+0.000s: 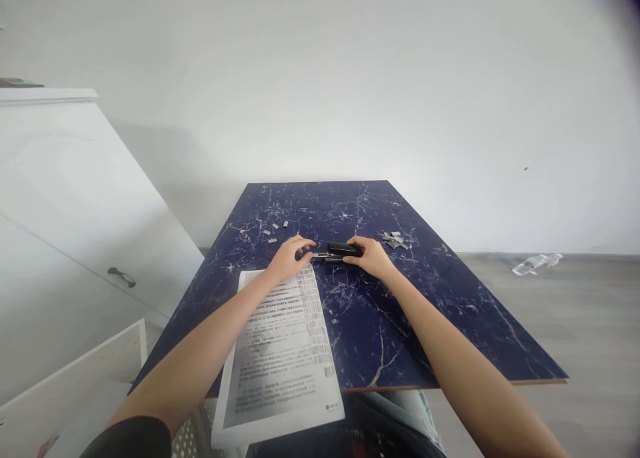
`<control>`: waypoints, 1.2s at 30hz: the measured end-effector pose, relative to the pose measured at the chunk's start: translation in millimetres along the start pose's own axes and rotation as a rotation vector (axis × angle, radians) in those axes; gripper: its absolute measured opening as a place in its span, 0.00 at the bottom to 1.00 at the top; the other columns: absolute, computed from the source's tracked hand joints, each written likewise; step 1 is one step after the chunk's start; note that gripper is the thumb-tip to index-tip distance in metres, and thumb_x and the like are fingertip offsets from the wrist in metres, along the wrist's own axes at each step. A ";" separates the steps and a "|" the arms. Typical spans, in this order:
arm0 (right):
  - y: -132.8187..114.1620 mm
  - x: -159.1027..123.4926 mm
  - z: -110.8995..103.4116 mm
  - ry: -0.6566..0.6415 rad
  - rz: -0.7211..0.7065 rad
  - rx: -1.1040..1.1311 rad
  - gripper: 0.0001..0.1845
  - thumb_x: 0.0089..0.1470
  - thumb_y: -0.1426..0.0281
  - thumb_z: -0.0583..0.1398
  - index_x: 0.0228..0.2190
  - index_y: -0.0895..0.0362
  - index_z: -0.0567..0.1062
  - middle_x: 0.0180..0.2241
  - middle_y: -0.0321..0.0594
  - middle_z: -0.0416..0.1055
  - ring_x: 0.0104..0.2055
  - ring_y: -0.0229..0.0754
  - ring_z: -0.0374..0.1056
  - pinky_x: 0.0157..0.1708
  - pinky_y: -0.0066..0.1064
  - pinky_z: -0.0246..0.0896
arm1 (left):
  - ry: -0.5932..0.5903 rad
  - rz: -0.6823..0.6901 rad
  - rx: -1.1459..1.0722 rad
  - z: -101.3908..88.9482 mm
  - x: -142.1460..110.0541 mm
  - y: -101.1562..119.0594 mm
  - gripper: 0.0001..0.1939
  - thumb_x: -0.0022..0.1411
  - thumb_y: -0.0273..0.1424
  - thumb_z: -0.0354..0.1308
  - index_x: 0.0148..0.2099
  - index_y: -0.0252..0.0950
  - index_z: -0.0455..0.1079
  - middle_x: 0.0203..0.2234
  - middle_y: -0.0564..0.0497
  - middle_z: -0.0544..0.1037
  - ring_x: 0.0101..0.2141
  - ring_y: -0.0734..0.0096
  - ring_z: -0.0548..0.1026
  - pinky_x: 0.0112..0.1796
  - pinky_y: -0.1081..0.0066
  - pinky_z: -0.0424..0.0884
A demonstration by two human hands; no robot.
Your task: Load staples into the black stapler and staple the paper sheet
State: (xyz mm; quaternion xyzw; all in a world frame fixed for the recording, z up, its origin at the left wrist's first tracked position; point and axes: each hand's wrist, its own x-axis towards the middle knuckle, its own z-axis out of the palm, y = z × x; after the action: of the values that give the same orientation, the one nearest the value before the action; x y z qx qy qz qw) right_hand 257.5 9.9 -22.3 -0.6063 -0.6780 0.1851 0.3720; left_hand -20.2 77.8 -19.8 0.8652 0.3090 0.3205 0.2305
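Observation:
A black stapler [345, 249] lies sideways over the dark blue marbled table [350, 211], its metal staple channel sticking out to the left. My right hand [371, 256] is closed around the stapler's right end. At the other end, the curled fingers of my left hand [291, 258] meet the tip of the metal channel; whether a small staple strip is between them is too small to tell. Beneath my left wrist is a stack of printed paper sheets [280, 365], which overhangs the table's front edge.
Several loose staple strips [273, 241] are scattered at the table's left. A small pile of staple strips [395, 240] lies to the right of my right hand. A white cabinet [75, 211] stands at left, and a crumpled clear plastic wrapper [535, 265] is on the floor at right.

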 end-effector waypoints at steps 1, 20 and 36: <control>0.4 -0.1 -0.6 -0.015 0.002 0.015 0.15 0.43 0.62 0.70 0.34 0.52 0.77 0.31 0.35 0.77 0.33 0.45 0.70 0.36 0.35 0.62 | 0.025 -0.036 -0.014 -0.3 0.1 -1.1 0.14 0.68 0.34 0.55 0.52 0.39 0.76 0.38 0.48 0.78 0.35 0.66 0.75 0.47 0.60 0.72; 1.0 3.1 8.2 0.122 0.207 0.688 0.21 0.58 0.52 0.53 0.40 0.54 0.74 0.46 0.48 0.79 0.52 0.53 0.73 0.52 0.44 0.66 | -0.093 -0.268 -0.501 -1.3 -3.6 3.1 0.13 0.66 0.36 0.58 0.50 0.35 0.74 0.42 0.42 0.83 0.26 0.71 0.76 0.28 0.70 0.73; 3.6 3.8 19.9 0.116 0.166 0.751 0.17 0.56 0.58 0.55 0.42 0.53 0.75 0.53 0.46 0.75 0.57 0.52 0.69 0.54 0.45 0.63 | -0.222 -0.344 -0.729 1.0 -0.1 9.8 0.20 0.62 0.32 0.61 0.56 0.35 0.71 0.54 0.35 0.78 0.32 0.68 0.80 0.24 0.74 0.67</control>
State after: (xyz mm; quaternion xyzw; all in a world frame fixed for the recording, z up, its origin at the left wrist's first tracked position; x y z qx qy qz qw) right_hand 245.5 18.3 -36.7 -0.4901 -0.4897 0.4152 0.5896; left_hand -15.8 70.6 -14.7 0.6921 0.2886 0.2705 0.6037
